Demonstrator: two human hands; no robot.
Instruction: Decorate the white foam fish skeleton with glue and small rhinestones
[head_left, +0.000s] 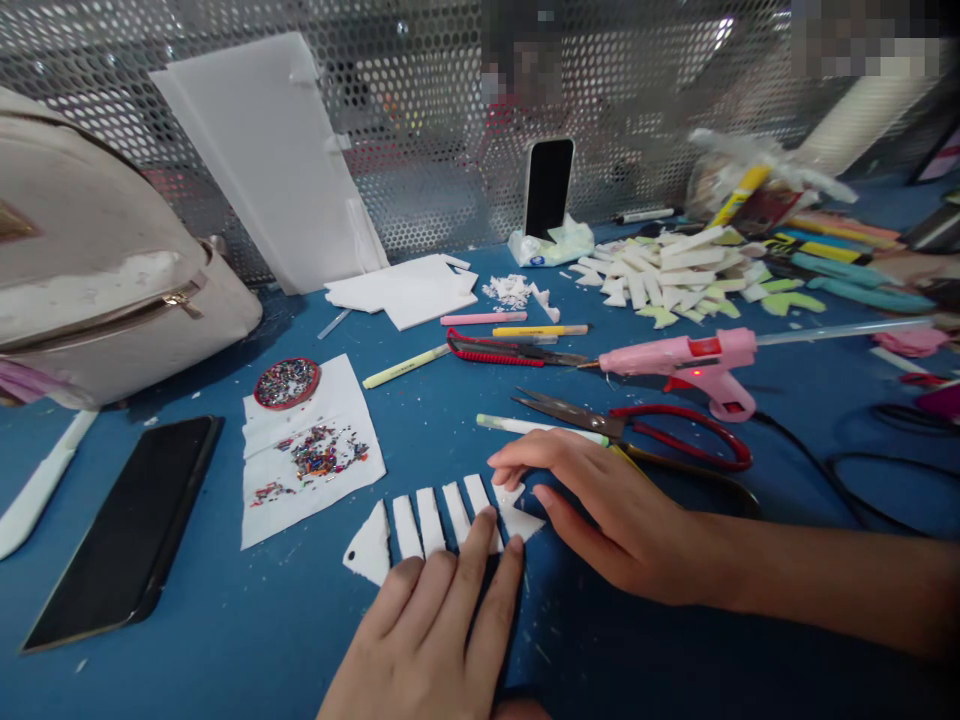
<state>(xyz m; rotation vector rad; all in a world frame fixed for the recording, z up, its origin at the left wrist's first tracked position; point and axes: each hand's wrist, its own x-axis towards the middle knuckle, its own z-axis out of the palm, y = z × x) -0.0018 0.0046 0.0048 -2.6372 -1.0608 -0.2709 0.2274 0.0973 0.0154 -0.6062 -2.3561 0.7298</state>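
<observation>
White foam pieces lie in a fish shape on the blue table. They are a pointed head piece [370, 545] with a black dot, several narrow strips [429, 520] standing apart like ribs, and a tail piece [520, 518]. My left hand [442, 610] lies over their near side, fingers stretched out, one fingertip on the strip nearest the tail and another at the tail's lower edge. From the right, my right hand [615, 510] arches over the tail piece with thumb and fingers apart. Its fingertips are at the tail's upper end; whether they press on it I cannot tell.
Beyond my right hand lie scissors [619, 425], a pink glue gun [675, 360] with its red light on, and a utility knife [495, 350]. Beads [322, 452] lie on white paper at left, near a dark phone [127, 530]. Foam offcuts [675, 270] pile up behind.
</observation>
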